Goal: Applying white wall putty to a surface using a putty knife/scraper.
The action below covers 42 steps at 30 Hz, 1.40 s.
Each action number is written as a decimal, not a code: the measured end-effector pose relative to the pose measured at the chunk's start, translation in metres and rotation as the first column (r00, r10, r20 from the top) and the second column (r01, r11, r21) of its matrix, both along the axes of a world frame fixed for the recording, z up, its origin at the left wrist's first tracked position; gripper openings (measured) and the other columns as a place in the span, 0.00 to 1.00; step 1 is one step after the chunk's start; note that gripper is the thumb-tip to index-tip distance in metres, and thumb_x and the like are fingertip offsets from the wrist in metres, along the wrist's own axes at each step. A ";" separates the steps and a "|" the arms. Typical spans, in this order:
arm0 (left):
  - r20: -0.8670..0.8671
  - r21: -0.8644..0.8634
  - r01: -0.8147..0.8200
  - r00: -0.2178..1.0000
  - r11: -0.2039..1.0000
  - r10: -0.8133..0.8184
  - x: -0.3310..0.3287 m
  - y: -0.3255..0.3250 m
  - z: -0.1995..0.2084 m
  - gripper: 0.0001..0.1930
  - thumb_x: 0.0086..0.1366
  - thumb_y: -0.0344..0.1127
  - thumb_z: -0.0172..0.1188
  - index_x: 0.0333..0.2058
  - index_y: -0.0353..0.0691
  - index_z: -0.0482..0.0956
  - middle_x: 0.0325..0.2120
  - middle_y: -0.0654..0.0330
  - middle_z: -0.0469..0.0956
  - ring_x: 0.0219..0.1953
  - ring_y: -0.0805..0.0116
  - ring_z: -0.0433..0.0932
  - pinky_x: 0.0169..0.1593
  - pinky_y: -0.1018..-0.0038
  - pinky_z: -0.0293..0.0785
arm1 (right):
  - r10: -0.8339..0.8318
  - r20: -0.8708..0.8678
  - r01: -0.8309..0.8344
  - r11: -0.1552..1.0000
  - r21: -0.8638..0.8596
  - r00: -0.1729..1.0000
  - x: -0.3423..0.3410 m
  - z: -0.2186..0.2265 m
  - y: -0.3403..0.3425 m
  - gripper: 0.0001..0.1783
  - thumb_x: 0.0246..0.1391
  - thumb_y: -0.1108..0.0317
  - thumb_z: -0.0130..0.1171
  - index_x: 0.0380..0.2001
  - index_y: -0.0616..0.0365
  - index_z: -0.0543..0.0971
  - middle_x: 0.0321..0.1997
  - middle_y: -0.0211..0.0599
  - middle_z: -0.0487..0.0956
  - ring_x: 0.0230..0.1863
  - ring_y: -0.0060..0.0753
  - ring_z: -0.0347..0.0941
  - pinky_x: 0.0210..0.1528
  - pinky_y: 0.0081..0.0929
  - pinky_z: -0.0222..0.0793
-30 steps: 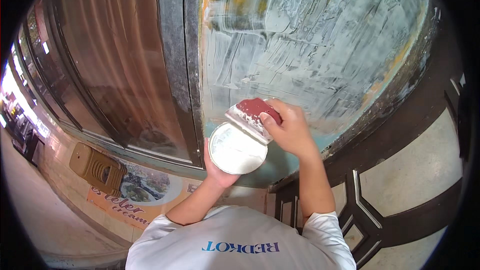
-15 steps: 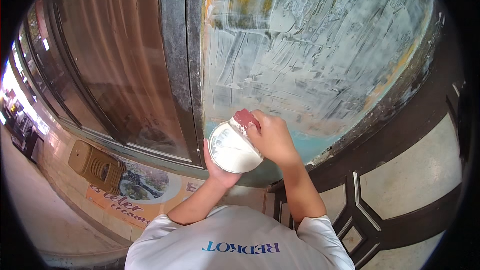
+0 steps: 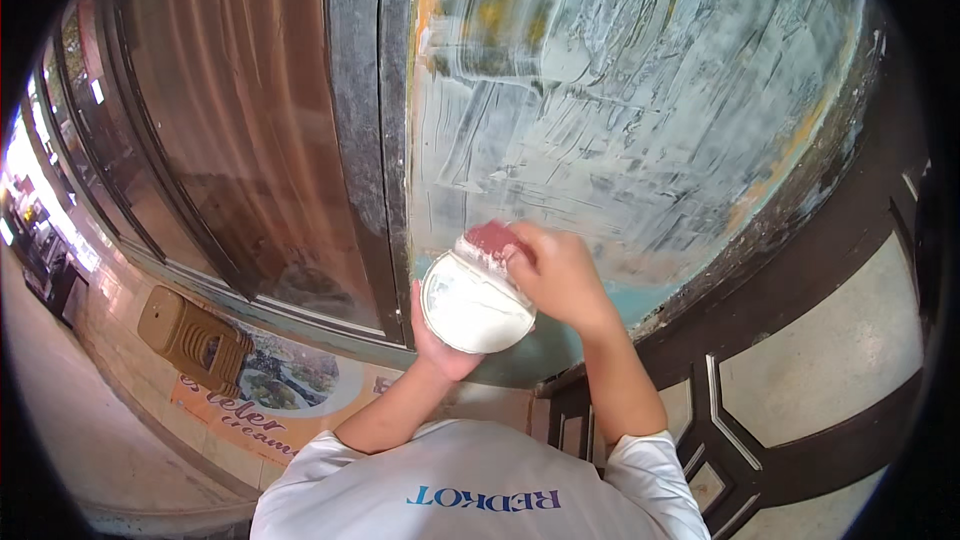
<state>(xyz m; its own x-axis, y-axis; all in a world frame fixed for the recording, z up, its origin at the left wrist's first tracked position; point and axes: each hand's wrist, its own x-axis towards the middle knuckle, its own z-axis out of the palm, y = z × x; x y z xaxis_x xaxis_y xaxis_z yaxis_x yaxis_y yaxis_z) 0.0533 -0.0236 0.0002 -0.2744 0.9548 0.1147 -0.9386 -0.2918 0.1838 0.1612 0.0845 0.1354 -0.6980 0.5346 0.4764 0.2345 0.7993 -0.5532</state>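
Observation:
My left hand [image 3: 440, 352] is wrapped round the side and underside of a round white tub [image 3: 425, 302]. Smooth white putty [image 3: 482, 325] fills much of it, and the tub's mouth tilts toward me. Above the far right of the rim, my right hand [image 3: 562, 278] is closed on a red putty spreader [image 3: 490, 237]. White putty coats the spreader's lower edge, which is at the tub's rim. Slight blur on my right hand hides the exact hold of its fingers. Beyond both hands stands a wall panel [image 3: 620, 120] smeared with streaky white putty over blue-green paint.
To the left are a grey wooden frame post [image 3: 362, 90] and a glass pane [image 3: 235, 110] with brown curtains behind it. Brown stacked plastic stools [image 3: 190, 335] stand low left beside an orange banner [image 3: 240, 415]. Dark trim with pale panels [image 3: 810, 350] lies to the right.
Both hands, with the tub and spreader, have shifted slightly right and down in view. The red spreader has tilted a little at the tub's rim.

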 end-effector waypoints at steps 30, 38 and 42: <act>0.055 0.210 -0.057 0.997 0.976 0.047 -0.062 -0.010 0.035 0.41 0.66 0.73 0.39 0.69 0.54 0.62 0.70 0.56 0.60 0.69 0.41 0.59 0.68 0.32 0.54 | 0.293 -0.073 -0.016 0.290 0.957 0.953 -0.046 0.118 0.038 0.16 0.51 0.72 0.65 0.45 0.48 0.83 0.44 0.30 0.85 0.47 0.35 0.82 0.51 0.36 0.77; -0.014 0.196 -0.085 0.996 0.977 0.090 -0.071 -0.018 0.014 0.41 0.67 0.73 0.34 0.70 0.54 0.60 0.70 0.57 0.58 0.71 0.43 0.57 0.69 0.33 0.54 | 0.054 -0.019 0.025 -0.114 0.993 0.998 -0.080 0.157 0.070 0.16 0.56 0.61 0.60 0.48 0.34 0.83 0.53 0.18 0.82 0.61 0.26 0.74 0.71 0.43 0.58; -0.063 0.214 -0.102 0.991 0.971 0.118 -0.081 -0.019 0.001 0.41 0.68 0.73 0.32 0.70 0.53 0.57 0.70 0.56 0.56 0.71 0.44 0.58 0.69 0.37 0.55 | 0.027 -0.017 0.022 -0.191 0.981 0.999 -0.091 0.153 0.081 0.17 0.57 0.60 0.59 0.49 0.29 0.82 0.52 0.14 0.82 0.62 0.23 0.73 0.75 0.46 0.47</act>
